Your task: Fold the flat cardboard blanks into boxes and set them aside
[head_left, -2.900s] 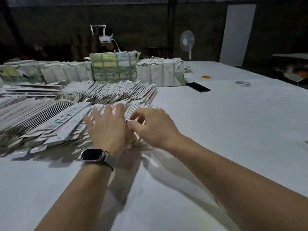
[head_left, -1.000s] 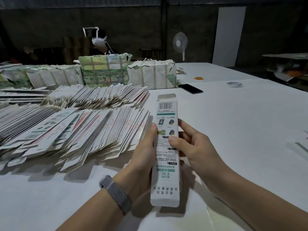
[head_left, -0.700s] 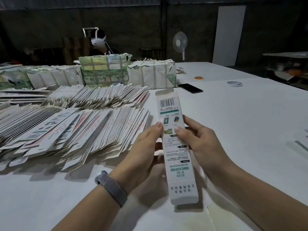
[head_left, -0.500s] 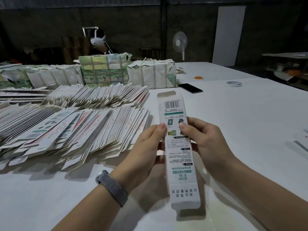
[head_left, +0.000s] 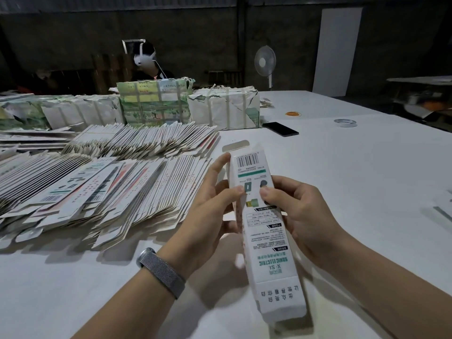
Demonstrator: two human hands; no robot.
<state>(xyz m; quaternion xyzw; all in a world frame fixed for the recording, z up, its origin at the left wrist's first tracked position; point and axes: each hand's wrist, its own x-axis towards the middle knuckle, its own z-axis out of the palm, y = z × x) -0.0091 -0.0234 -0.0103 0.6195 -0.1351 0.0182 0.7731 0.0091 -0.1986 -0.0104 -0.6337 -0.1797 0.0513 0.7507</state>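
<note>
Head view: both hands hold one long white box (head_left: 263, 231) above the table (head_left: 354, 182), its barcode end pointing away and its open flap toward the person; the left hand (head_left: 210, 211) grips the box's left edge, thumb on the printed face and a finger up along the side; the right hand (head_left: 297, 211) pinches the right edge, thumb on the face, fingers curled behind. To the left, two fanned rows of flat blanks (head_left: 102, 192) crowd the table up to just beside the left hand, too many to count; behind them stand several strapped bundles (head_left: 225, 107). The right half of the table lies open, with one dark phone (head_left: 280, 129), one tape ring (head_left: 344, 122) and one orange ring (head_left: 293, 114) well apart near its far edge; one fan (head_left: 265, 61) and one seated person (head_left: 146, 62) sit beyond.
</note>
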